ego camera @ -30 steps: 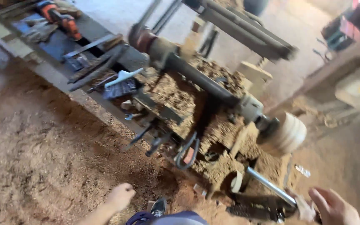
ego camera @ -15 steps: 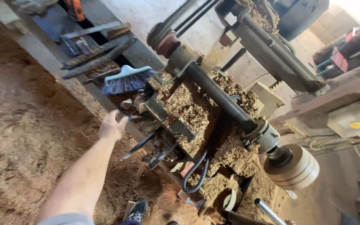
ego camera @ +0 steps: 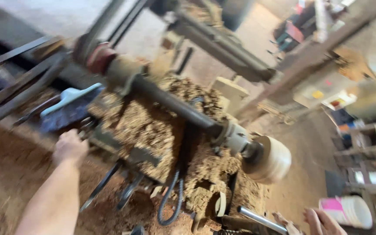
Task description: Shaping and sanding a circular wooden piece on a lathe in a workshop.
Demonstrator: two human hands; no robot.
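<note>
Wood shavings, brown and loose, bury the lathe bed (ego camera: 153, 130) just ahead of the left hand (ego camera: 69, 147). That hand's grip reaches the near edge of the bed beside a blue-handled brush (ego camera: 68, 106); motion blur hides the fingers, so I cannot tell whether they close on anything. The brush looks light, stiff in the handle and soft in the bristles, best taken by the pale handle. Far to the right of that grip, a turned pale wooden block (ego camera: 270, 160) sits on the spindle, likely heavy and smooth. The right hand (ego camera: 320, 222) lies low by a metal bar (ego camera: 262, 219), fingers loosely spread, holding nothing visible. Sawdust carpets the floor (ego camera: 5, 174); shelves (ego camera: 370, 174) and a white bucket (ego camera: 347, 211) crowd the workshop's right side.
</note>
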